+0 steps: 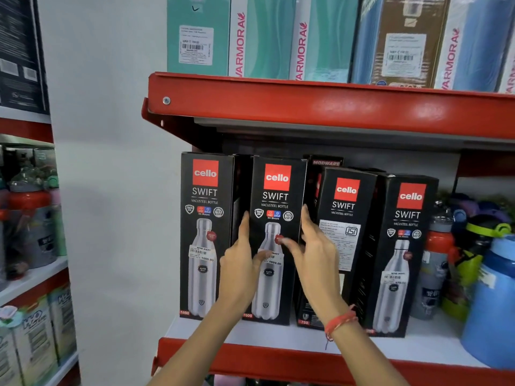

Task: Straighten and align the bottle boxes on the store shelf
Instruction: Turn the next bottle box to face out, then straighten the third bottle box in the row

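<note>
Several black Cello Swift bottle boxes stand in a row on the white shelf (418,346). The first box (204,207) is at the left end. My left hand (241,263) and my right hand (312,254) grip the two sides of the second box (276,199), thumbs on its front. The third box (344,215) leans to the right, with its back label side facing out. The fourth box (404,246) stands at the right of the row. A Modware box (326,162) shows behind them.
Loose bottles (437,263) and a blue jug (490,302) crowd the shelf's right end. A red shelf lip (306,107) hangs above the boxes, with teal and blue Warmora boxes (262,37) on top. Another rack (30,218) with bottles stands at the left.
</note>
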Tool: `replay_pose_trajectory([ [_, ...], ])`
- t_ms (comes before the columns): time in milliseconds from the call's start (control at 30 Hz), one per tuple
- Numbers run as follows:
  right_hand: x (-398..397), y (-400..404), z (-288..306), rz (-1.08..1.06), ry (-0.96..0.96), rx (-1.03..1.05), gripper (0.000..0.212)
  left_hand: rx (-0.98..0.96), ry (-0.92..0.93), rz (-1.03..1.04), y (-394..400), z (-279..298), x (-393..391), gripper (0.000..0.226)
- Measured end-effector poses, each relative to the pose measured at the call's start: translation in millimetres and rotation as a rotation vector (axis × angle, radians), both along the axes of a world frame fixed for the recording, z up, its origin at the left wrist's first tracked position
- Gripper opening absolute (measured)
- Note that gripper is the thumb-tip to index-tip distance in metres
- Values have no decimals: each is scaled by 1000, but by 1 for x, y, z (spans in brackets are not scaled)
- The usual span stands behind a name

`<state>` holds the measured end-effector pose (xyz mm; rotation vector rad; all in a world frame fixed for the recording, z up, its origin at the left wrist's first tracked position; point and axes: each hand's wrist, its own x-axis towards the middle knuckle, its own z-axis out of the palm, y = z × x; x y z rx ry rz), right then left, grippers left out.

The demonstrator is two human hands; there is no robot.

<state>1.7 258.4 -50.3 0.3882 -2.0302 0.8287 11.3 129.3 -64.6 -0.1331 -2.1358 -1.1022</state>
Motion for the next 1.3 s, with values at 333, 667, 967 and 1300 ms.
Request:
replay_pose_trajectory([
  [333,-4,18,-17,-405,-145,-138,114,-138,256,165,5,5,11,44],
  [667,29,69,-12,190,-123,-302,112,-13,233,-137,40,6,34,39],
  [967,56,133,18,684,-250,-256,111,14,-71,-521,71,12,45,89],
  [1300,22,135,33,611,-493,-95,108,49,37,-314,101,12,28,95],
])
